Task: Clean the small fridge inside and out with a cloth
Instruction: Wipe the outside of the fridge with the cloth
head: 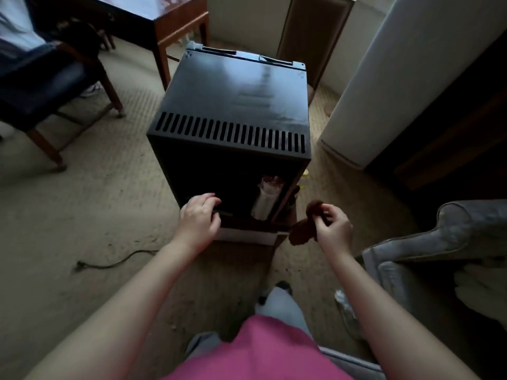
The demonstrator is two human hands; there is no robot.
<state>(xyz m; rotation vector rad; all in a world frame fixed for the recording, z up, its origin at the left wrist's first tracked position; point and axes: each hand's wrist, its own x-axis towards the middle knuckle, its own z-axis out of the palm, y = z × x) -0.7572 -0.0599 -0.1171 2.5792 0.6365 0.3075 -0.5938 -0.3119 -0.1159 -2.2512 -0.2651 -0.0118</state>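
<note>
dim room, window glare on fridge top (236, 86), edges warped.

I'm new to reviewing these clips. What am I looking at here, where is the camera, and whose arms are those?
There is no machine here. One camera sits on a person's head and looks down, so the two bare arms are the wearer's own. The small black fridge stands on the carpet, apparently with its back to the camera. It has vent slots along the top and a recess holding a pale cylinder. The left hand rests at that recess; whether it grips an edge is unclear. The right hand pinches a brown cloth beside the fridge. A power cord lies on the carpet to the left.
</note>
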